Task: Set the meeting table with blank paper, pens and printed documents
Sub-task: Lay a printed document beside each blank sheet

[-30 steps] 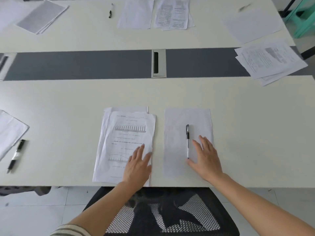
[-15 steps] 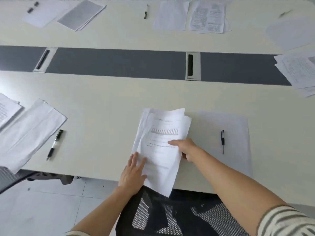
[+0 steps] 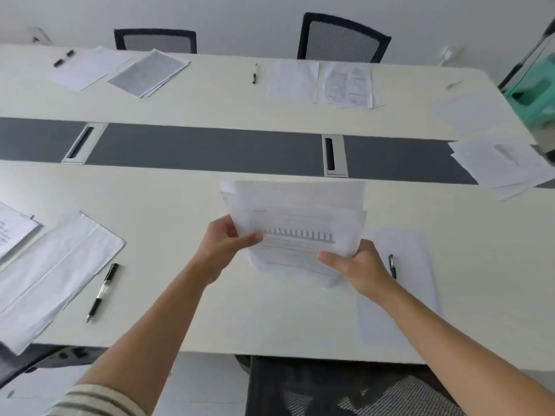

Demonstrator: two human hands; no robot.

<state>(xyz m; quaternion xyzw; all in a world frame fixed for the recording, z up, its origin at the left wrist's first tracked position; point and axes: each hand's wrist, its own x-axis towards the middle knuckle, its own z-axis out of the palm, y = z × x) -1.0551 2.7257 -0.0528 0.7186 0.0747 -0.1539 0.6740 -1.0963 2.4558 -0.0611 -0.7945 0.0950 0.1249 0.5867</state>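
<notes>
Head view, looking down: shows the printed documents (image 3: 300, 217) lifted clear of the desk (image 3: 180, 205), a loosely fanned stack tilted toward the camera, bar chart on the top page. Held at both lower sides: left grip (image 3: 223, 244) curled round the left edge, thumb pressed on the front page; right grip (image 3: 357, 265) pinching the lower right corner, thumb on top, fingers hidden behind the paper. Just right of the stack, flat on the desk, a blank sheet (image 3: 402, 283) with a black pen (image 3: 392, 265) lying on it, partly covered by the right wrist. Off to the left, near the desk edge, a second pen (image 3: 103, 291) beside a pile of white papers (image 3: 54, 274). Beyond, along the middle of the desk, a grey strip (image 3: 195, 148) with two cable ports (image 3: 335, 156). On the far side, another pen (image 3: 254, 74), a plain sheet (image 3: 292, 81) and printed pages (image 3: 348, 85), with two mesh chairs (image 3: 342, 37) behind them.
</notes>
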